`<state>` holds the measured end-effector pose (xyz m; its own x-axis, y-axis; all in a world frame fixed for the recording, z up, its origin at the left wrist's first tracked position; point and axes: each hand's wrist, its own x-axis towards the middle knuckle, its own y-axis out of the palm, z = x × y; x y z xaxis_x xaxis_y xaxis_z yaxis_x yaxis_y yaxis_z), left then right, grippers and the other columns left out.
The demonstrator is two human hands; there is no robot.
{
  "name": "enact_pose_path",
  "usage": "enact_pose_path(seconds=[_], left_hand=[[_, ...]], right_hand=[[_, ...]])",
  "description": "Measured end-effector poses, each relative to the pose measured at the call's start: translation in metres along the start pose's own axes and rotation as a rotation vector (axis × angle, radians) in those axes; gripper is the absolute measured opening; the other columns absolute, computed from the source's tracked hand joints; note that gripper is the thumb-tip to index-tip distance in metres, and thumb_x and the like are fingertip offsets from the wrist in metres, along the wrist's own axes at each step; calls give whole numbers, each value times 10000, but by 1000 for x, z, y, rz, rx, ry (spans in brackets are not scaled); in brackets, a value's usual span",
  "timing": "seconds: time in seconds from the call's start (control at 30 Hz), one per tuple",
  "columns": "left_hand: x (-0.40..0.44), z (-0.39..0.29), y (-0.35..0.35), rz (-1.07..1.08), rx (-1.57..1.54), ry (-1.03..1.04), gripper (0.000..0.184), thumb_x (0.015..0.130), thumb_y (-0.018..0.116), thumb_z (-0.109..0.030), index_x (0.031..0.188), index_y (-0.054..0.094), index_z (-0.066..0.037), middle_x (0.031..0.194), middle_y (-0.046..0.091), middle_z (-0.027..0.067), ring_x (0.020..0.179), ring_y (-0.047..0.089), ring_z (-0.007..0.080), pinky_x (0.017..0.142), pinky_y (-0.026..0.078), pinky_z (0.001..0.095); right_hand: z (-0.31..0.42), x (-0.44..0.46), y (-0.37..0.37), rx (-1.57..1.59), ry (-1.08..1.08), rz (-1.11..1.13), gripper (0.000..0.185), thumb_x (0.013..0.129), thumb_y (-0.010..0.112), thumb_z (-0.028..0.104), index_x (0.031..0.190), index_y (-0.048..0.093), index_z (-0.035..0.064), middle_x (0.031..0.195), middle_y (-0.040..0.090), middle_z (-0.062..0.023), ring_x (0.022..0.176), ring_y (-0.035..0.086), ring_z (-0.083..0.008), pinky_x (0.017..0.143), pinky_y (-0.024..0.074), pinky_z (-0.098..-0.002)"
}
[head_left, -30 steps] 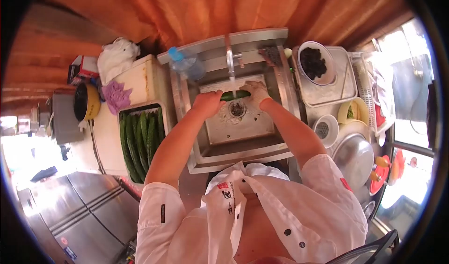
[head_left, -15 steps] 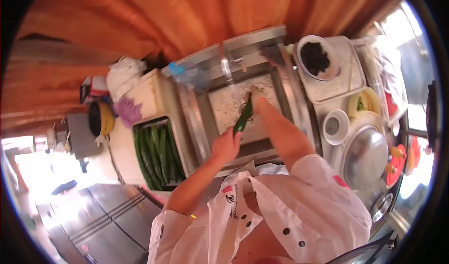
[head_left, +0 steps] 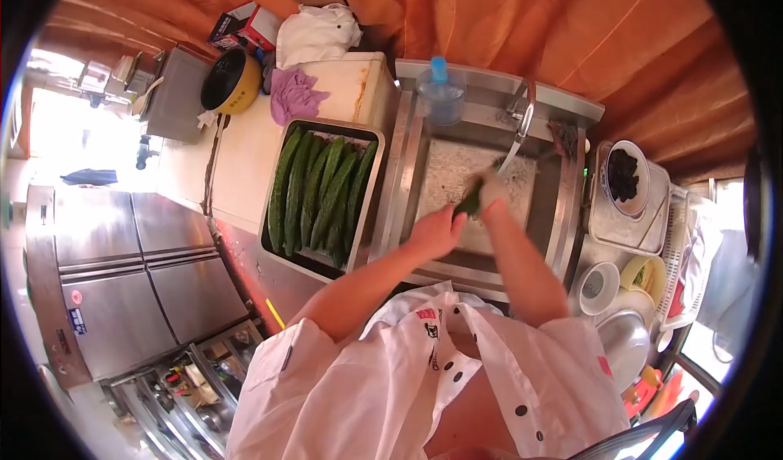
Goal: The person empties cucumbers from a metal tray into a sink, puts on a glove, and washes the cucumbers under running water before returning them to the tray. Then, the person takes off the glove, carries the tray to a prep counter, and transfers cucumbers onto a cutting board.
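My left hand [head_left: 439, 230] is closed around the near end of a dark green cucumber [head_left: 468, 202], which slants away over the sink [head_left: 412, 215]. My right hand [head_left: 493, 194] is at the upper part of the cucumber, smeared by motion, so its fingers and anything in them are not clear. Just beyond it, the tap [head_left: 528, 117] reaches down with what looks like a stream of water. Left of the sink, a metal tray [head_left: 269, 232] holds several long, bumpy cucumbers [head_left: 322, 191] lying side by side.
A clear plastic bottle with a blue cap [head_left: 440, 97] stands at the sink's back left corner. On the left counter are a purple cloth [head_left: 295, 95] and a yellow pot [head_left: 232, 83]. To the right are a bowl of dark food [head_left: 639, 160], a white cup [head_left: 598, 287] and a metal lid [head_left: 626, 344].
The view has swung left, so the tray and the fridge doors show more fully. My right hand has come back along the cucumber towards my left hand, which still grips it.
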<state>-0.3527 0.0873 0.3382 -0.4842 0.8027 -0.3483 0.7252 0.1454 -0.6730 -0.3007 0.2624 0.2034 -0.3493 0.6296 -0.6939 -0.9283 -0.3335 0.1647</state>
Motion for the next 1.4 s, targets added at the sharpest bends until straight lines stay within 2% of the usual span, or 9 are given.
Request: enact_pose_path(seconds=[0.1, 0.3, 0.5, 0.77, 1.0, 1.23, 1.27, 1.33, 1.4], left_hand=[[20, 13, -9, -131, -24, -22, 435, 1019, 473, -407, 1092, 579, 9, 915, 679, 284, 885, 646, 485, 777, 502, 571], [-67, 6, -43, 38, -121, 64, 358, 1008, 501, -372, 1078, 576, -29, 834, 678, 252, 826, 660, 460, 723, 510, 559], [-91, 25, -61, -52, 87, 106, 370, 1004, 527, -347, 1239, 529, -60, 900, 684, 237, 825, 669, 441, 713, 520, 548], [-83, 54, -68, -138, 133, 134, 386, 995, 551, -288, 1285, 489, -42, 878, 682, 211, 779, 667, 424, 674, 531, 518], [-80, 45, -79, -159, 318, 233, 442, 949, 614, -268, 1292, 492, -19, 849, 663, 153, 736, 663, 358, 651, 525, 457], [-109, 52, -122, -344, 359, 408, 506, 867, 697, -229, 1293, 520, -21, 897, 642, 124, 821, 647, 322, 737, 504, 435], [-118, 51, -131, -327, 350, 361, 540, 860, 701, -226, 1320, 516, -13, 941, 648, 141, 852, 643, 331, 767, 499, 449], [-137, 65, -142, -405, 389, 322, 555, 853, 705, -232, 1328, 518, -16, 930, 651, 125, 839, 648, 315, 763, 505, 437], [-160, 72, -159, -471, 429, 184, 544, 886, 677, -239, 1352, 512, -12, 969, 670, 125, 862, 657, 323, 786, 511, 442]], right_hand=[[-2, -56, 49, 463, 261, 137, 303, 1025, 485, 366, 888, 610, 127, 737, 556, -51, 684, 555, -224, 629, 472, -372], [52, -14, -4, 365, 114, 78, 243, 1024, 517, 286, 855, 531, 113, 688, 484, 0, 603, 484, -159, 543, 425, -352], [81, -20, 7, 473, 245, 18, 311, 1034, 435, 285, 763, 424, 133, 669, 425, -48, 568, 453, -260, 525, 426, -422], [128, -124, 55, 776, 213, 219, 419, 1066, 337, 401, 855, 485, 70, 789, 444, -73, 766, 462, -254, 842, 418, -522], [120, -87, 22, 827, 212, 219, 226, 964, 455, 196, 764, 468, 93, 699, 420, -57, 649, 409, -243, 793, 459, -438], [133, -105, 32, 638, 331, 168, 360, 1026, 464, 221, 685, 422, 115, 645, 432, -36, 623, 459, -251, 844, 523, -510], [103, -62, 1, 664, 219, 484, 299, 1044, 467, 247, 792, 512, 93, 785, 555, -58, 795, 570, -287, 947, 503, -516], [87, 1, -40, 973, 442, 453, 253, 1046, 460, 260, 891, 537, 75, 894, 583, -71, 922, 577, -296, 998, 476, -506], [105, -32, -17, 702, 241, 356, 288, 1051, 432, 286, 1133, 534, 30, 1164, 596, -103, 1221, 519, -303, 1126, 390, -461]])
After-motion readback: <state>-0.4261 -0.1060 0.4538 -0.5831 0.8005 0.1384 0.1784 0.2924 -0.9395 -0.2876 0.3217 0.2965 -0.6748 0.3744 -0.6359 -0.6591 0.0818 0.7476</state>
